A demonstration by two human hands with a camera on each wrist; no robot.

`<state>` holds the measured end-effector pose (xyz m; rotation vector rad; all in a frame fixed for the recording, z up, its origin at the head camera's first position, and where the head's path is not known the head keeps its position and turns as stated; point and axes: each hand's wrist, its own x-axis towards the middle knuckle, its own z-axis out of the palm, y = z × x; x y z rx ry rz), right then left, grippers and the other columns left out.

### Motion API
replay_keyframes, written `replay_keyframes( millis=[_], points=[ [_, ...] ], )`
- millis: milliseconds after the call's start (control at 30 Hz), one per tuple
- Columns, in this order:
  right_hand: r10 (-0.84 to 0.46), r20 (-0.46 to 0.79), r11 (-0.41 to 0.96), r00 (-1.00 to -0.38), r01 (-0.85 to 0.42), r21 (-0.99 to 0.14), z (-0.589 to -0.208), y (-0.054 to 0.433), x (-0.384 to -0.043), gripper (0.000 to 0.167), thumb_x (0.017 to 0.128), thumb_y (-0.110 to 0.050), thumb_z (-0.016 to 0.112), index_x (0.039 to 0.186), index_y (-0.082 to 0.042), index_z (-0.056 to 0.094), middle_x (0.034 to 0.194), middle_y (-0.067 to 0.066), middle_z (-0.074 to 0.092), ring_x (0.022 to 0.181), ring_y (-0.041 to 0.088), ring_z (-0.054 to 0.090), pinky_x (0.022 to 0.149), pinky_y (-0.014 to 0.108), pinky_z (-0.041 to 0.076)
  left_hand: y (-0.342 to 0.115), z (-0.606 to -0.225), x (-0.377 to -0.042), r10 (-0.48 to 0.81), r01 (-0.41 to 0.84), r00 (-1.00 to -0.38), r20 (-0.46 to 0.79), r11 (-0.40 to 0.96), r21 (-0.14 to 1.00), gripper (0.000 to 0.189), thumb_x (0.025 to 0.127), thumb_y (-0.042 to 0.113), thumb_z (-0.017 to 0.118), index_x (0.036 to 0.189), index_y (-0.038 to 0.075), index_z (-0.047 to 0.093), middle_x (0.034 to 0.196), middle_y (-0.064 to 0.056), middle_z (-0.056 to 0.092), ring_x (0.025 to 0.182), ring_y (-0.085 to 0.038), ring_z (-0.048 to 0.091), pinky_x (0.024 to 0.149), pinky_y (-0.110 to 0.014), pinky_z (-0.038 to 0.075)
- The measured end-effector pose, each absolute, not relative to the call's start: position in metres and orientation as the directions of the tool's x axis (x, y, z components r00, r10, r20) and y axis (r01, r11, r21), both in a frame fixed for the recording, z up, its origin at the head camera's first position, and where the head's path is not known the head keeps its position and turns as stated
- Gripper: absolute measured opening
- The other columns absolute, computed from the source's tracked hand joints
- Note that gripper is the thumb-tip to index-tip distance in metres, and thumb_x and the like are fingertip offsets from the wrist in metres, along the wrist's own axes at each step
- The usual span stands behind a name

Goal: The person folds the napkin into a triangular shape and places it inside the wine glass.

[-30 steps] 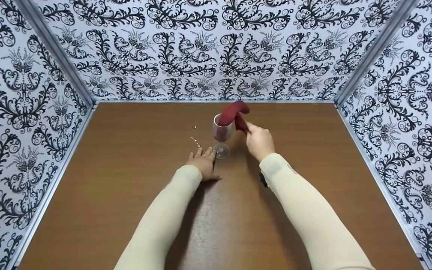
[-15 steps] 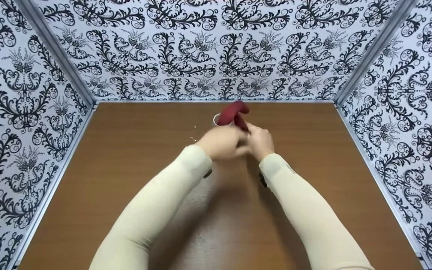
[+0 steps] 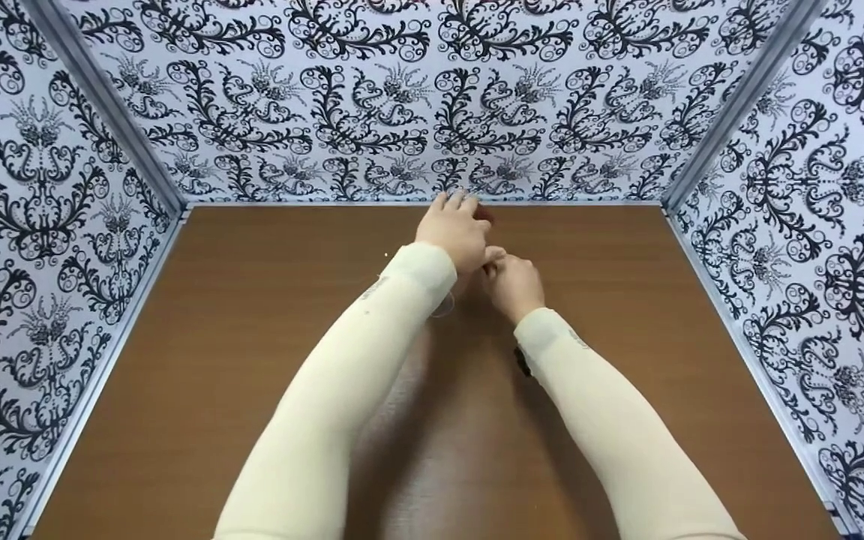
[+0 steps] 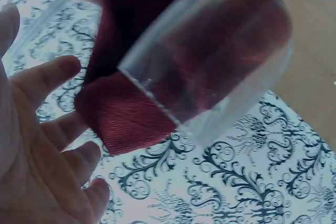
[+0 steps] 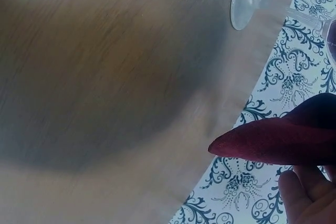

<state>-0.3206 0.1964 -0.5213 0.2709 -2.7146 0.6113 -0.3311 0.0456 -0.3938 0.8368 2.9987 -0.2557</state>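
Observation:
A stemmed wine glass stands on the table, its foot showing in the right wrist view. A folded, finely ribbed dark red cloth is tucked into its bowl, with part hanging out over the rim. My left hand is raised at the rim, hiding most of glass and cloth from the head view. Its fingers are spread and loosely bent beside the cloth; whether they touch it I cannot tell. Right of the glass, my right hand grips the outer end of the cloth.
The brown wooden table meets a patterned back wall just behind the glass. Similar side walls rise left and right. Small white specks show on the tabletop left of the glass.
My left hand has left the table by the glass foot, crossed in front of the bowl, and risen to the cloth at the rim. The right hand has stayed nearly in place.

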Motion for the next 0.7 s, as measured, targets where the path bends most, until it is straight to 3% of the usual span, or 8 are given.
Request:
replay_keyframes(
  millis=[167,333,533,700],
  points=[
    [-0.049,0.295,0.875,-0.954,-0.183,-0.448,-0.518,0.197,-0.319,0.019,0.104,-0.019,0.065,0.115,-0.013,0.080,0.108,0.016,0.080,0.097,0.044,0.076,0.084,0.058,0.060,0.048,-0.401,-0.342,0.454,0.467,-0.884,-0.114,0.869,-0.162,0.080,0.101,0.077,0.035,0.159,0.023,0.049,0.175,-0.013,0.025,0.161,-0.034,0.026,0.132,-0.051,0.019],
    [-0.050,0.285,0.868,-0.957,-0.182,-0.461,-0.518,0.197,-0.318,0.017,0.104,-0.021,0.067,0.111,-0.012,0.080,0.108,0.016,0.080,0.096,0.043,0.076,0.084,0.058,0.060,0.048,-0.406,-0.350,0.444,0.454,-0.890,-0.101,0.880,-0.135,0.088,0.101,0.077,0.035,0.163,0.014,0.040,0.173,-0.017,0.027,0.159,-0.035,0.030,0.132,-0.048,0.023],
    [-0.053,0.292,0.868,-0.955,-0.188,-0.459,-0.517,0.197,-0.318,0.019,0.105,-0.020,0.066,0.121,-0.016,0.075,0.114,0.016,0.079,0.098,0.045,0.076,0.083,0.060,0.059,0.044,-0.402,-0.347,0.434,0.439,-0.898,-0.068,0.895,-0.084,0.092,0.102,0.074,0.040,0.167,0.010,0.029,0.176,-0.020,0.015,0.161,-0.034,0.027,0.132,-0.044,0.024],
    [-0.050,0.313,0.867,-0.948,-0.197,-0.457,-0.518,0.199,-0.319,0.029,0.105,-0.017,0.064,0.133,-0.020,0.073,0.116,0.018,0.078,0.097,0.048,0.075,0.081,0.063,0.058,0.040,-0.397,-0.344,0.421,0.422,-0.907,-0.024,0.905,-0.062,0.092,0.103,0.071,0.044,0.166,0.007,0.029,0.177,-0.020,0.006,0.156,-0.036,0.038,0.128,-0.043,0.033]
  ],
)
